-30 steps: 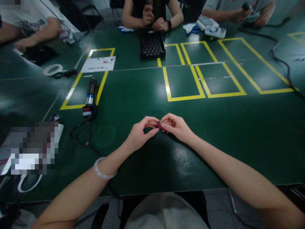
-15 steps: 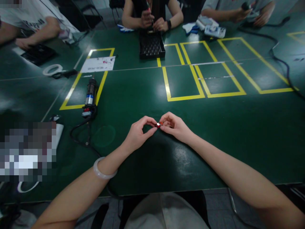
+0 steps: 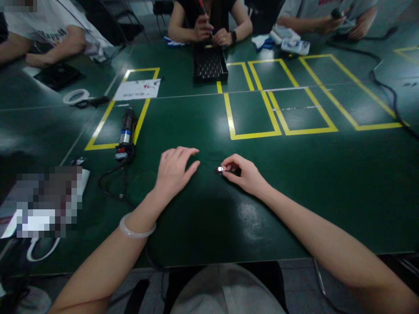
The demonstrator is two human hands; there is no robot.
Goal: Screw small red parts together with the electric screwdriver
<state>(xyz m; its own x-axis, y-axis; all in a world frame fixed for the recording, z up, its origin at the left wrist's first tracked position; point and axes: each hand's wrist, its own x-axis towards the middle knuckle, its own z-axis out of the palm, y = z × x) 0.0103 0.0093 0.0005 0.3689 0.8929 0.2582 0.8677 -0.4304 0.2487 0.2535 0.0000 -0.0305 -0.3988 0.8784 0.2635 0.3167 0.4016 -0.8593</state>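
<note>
Between the thumb and fingertips of my right hand (image 3: 244, 172) is a small red part with a shiny silvery face (image 3: 221, 169), too small for me to name. It is held just over the green table (image 3: 209, 218). My left hand (image 3: 176, 168) is apart from it, to the left, with thumb and fingers spread and nothing in them. Left of that hand, an electric screwdriver (image 3: 126, 131) with a black cable lies on the table.
Yellow tape outlines (image 3: 255, 136) mark the table. A black tray (image 3: 210, 65) stands before a co-worker (image 3: 209, 26) opposite. A white sheet (image 3: 137, 90) and a tape roll (image 3: 76, 97) lie at left, a dark cable (image 3: 381, 74) at far right. Other people sit at both far sides.
My left hand has let go of the small red part and moved left, its fingers opening. My right hand stays almost in place, still pinching the part.
</note>
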